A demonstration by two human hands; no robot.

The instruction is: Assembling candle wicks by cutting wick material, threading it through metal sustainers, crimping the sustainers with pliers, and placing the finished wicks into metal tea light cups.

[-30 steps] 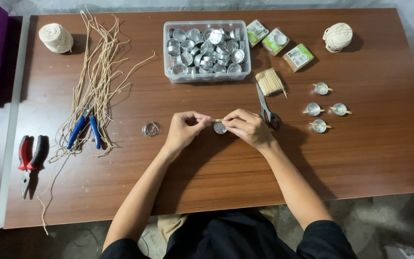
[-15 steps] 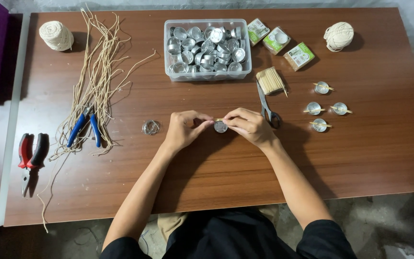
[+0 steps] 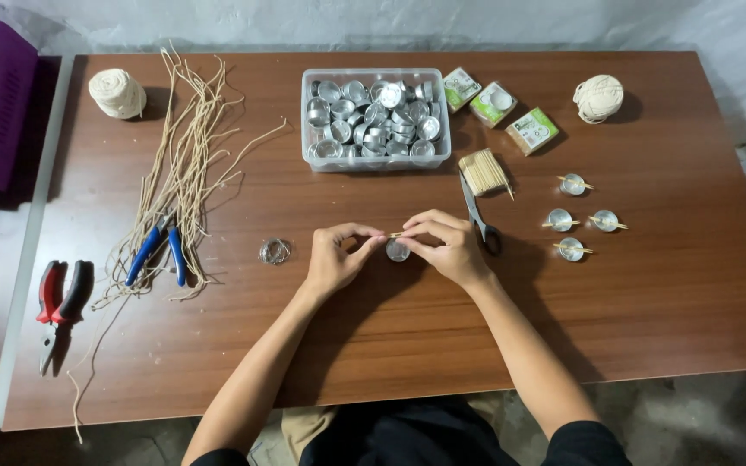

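Both hands, left and right, pinch a thin stick over a small metal cup between them. Keep stick level, centred across the rim. Scissors lie just beyond the right hand.

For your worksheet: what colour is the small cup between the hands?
Silver metal cup, head view.

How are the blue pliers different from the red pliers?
The blue-handled pliers lie on the brown table among the loose twine strands; the red-and-black pliers lie apart on the neighbouring surface to the left. The blue ones have slim handles; the red ones look thicker and bigger. Both lie flat with handles spread, untouched by either hand.
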